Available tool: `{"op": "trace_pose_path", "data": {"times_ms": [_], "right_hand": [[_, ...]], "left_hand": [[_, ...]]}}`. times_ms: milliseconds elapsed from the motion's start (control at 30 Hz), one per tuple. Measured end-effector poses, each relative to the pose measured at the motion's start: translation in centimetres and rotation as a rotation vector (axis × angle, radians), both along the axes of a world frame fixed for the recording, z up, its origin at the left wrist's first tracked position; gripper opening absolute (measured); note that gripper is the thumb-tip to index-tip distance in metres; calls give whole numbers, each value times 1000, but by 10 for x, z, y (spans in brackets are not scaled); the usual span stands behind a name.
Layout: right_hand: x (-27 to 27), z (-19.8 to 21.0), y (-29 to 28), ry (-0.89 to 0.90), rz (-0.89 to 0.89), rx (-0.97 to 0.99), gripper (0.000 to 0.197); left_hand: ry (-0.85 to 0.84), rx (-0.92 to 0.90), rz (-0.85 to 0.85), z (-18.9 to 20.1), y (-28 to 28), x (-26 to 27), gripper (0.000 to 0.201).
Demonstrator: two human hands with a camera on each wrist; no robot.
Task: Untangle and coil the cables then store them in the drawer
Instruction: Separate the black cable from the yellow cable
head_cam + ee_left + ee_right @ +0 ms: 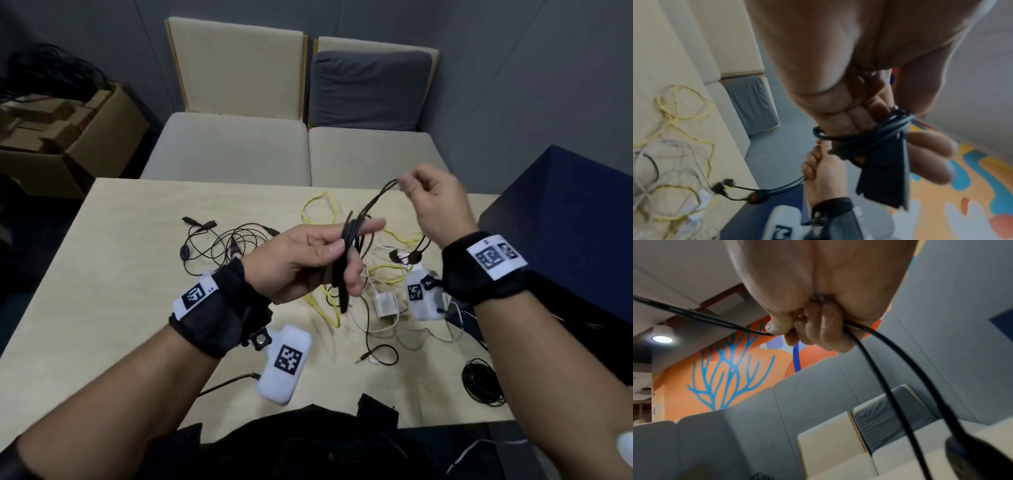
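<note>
Above the table, left hand grips a half-coiled black cable, right hand pinches its strand; other cables remain tangled.

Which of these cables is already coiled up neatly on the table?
The black cable near the table's right front edge. It lies alone in a tidy ring; the yellow cable and white cable sprawl tangled.

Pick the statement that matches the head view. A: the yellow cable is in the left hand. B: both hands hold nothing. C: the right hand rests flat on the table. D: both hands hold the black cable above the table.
D: the left hand grips the bundled black cable while the right hand pinches its strands; the yellow cable lies on the table.
</note>
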State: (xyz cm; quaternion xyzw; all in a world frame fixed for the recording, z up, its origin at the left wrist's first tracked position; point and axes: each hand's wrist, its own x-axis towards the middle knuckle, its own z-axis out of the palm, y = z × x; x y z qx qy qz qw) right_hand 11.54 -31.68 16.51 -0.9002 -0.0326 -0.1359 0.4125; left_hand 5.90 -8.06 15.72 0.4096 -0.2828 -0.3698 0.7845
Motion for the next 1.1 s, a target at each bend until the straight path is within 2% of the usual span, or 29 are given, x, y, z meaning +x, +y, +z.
{"op": "trace_pose_path", "data": {"times_ms": [200,300,467,633,733,833,933,1100], "right_hand": [[-23,-44,18,166,66,-49,30],[-35,-53,28,223,108,-46,28],[-60,-59,51,303,271,-98,27],[-78,-55,65,339,366,-159,25],[-83,-40,66,309,405,-193,19],[-83,-21,64,266,434,-243,14],[-84,-7,63,240,467,-251,10],[-78,11,57,212,488,-244,10]], "left_hand": [[90,-174,185,5,2,9,61],[166,-223,391,8,0,19,52],[220,-169,724,0,0,37,41],[177,5,906,-19,4,51,48],[95,114,906,-30,13,55,49],[-34,246,852,-38,18,53,35],[-74,305,821,-46,20,53,32],[-93,390,720,-51,24,51,47]]}}
